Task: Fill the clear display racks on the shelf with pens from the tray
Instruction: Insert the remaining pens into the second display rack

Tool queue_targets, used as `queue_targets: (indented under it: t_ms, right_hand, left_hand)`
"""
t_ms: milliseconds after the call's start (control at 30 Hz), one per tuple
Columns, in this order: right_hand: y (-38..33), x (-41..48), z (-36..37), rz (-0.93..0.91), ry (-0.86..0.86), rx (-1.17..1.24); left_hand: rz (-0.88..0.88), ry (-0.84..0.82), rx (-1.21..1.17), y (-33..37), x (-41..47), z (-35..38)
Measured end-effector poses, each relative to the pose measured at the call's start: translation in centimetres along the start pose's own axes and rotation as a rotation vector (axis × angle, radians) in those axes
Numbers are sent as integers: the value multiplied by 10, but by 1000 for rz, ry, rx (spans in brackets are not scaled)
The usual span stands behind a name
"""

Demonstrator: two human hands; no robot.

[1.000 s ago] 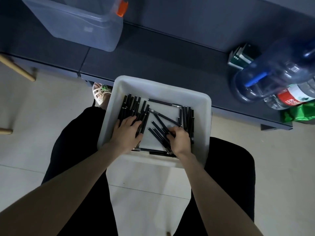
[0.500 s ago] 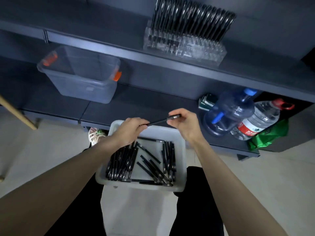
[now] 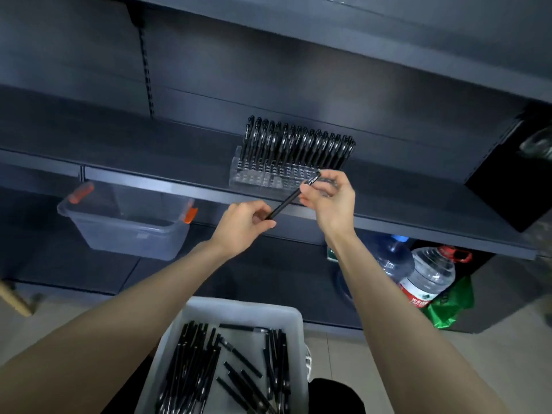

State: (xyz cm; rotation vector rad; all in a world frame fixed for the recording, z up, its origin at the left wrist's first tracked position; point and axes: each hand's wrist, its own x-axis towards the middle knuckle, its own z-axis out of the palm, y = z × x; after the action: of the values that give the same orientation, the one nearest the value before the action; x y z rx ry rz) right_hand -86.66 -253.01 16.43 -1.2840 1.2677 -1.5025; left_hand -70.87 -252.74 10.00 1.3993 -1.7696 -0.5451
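Fingers of the left hand (image 3: 242,226) pinch the pen (image 3: 285,203) low, the right hand (image 3: 332,200) near its top.

The bottom edge cuts off the near end of the tray (image 3: 239,307). The lower tip of the pen (image 3: 286,201) is buried in the curled fingers of the left hand (image 3: 239,225), and the pen's white print is too small to read. The right hand (image 3: 331,198) covers the right front corner of the rack (image 3: 257,177). The right forearm (image 3: 373,294) hides part of the blue bottle (image 3: 394,258). A blurred glassy thing (image 3: 537,143) runs off the right edge.
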Motion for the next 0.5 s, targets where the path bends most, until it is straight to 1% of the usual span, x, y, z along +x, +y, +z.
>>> queue_targets:
  t_ms: [100,200,333,400,500]
  right_hand:
    - [-9,36,0,-106,70,-166]
    - [-14,71,2,-185,136,-250]
    - [-11,107,8,-301,171,-337]
    - [-7,122,12,-343,168,-381]
    - [3,138,18,-370,160,-410]
  left_hand:
    - [50,27,70,1,31,-2]
    - [83,61,260,-5,61,-4]
    - [119,49,504,-23,94,-1]
    - [133,51,563,-34,105,2]
    - [192,82,592,-50,114,9]
